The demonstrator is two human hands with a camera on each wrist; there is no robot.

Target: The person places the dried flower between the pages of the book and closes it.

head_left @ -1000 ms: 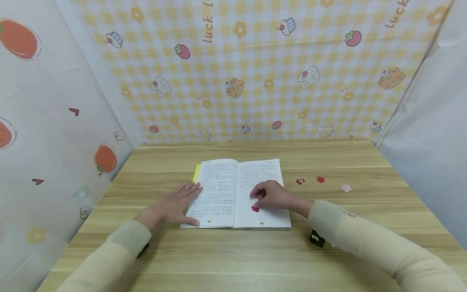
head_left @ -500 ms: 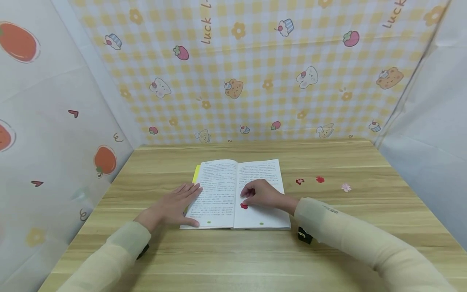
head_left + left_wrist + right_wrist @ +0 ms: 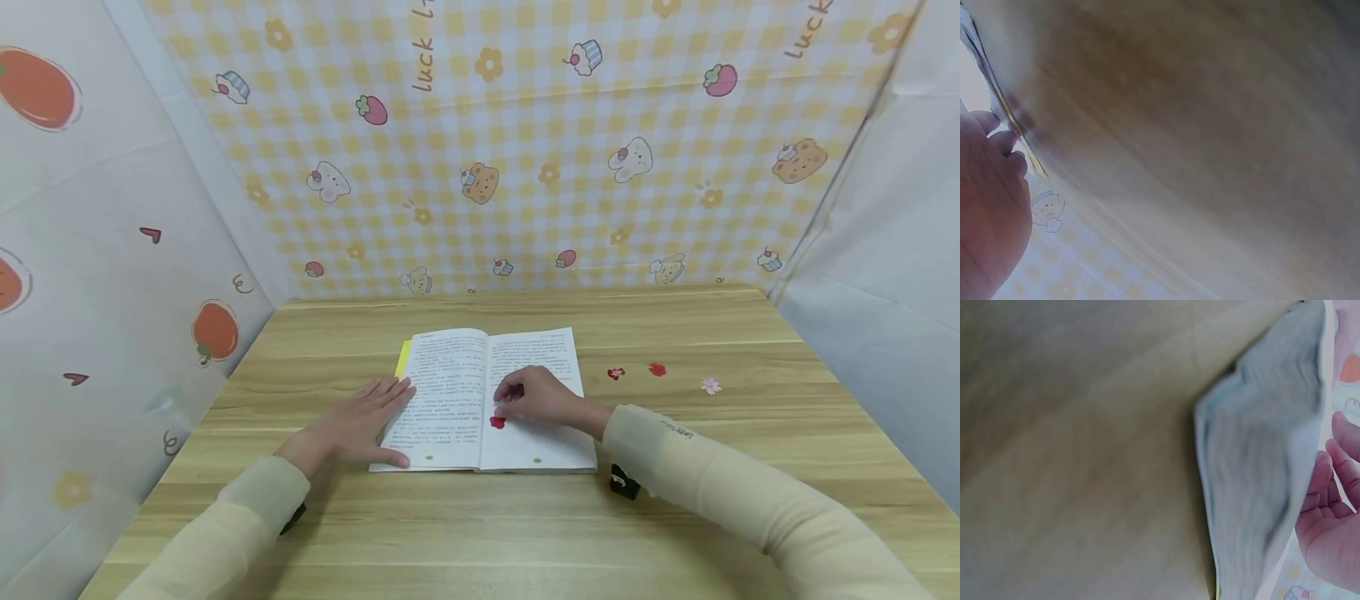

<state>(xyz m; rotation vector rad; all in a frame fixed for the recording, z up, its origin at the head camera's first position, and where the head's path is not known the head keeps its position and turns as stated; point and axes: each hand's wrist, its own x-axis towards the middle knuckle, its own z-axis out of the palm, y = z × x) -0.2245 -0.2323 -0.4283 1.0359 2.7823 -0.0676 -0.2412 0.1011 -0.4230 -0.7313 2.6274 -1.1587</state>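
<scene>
An open book (image 3: pixel 532 454) with printed pages lies on the wooden table. Against its left page rests my left hand (image 3: pixel 360 421), fingers spread over the outer edge and the thumb on the lower corner. Over the right page, my right hand (image 3: pixel 543 396) has its fingers curled and pinches a small red flower (image 3: pixel 498 422) at its upper edge, close to the spine. In the right wrist view, the curled fingers (image 3: pixel 1319 472) show beside the book's thick page edges (image 3: pixel 1254 462); the flower is hidden there. The left wrist view shows part of the left hand (image 3: pixel 991 206) at the book's edge.
To the right of the book lie a dark red flower (image 3: pixel 616 373), a bright red flower (image 3: pixel 657 369) and a pale pink flower (image 3: pixel 711 386). Patterned cloth (image 3: pixel 450 150) hangs behind the wooden table (image 3: pixel 450 533), with more cloth at both sides.
My right hand has moved left across the right page with the red flower, towards the spine, slowing in the last half second. The left hand has stayed on the left page.
</scene>
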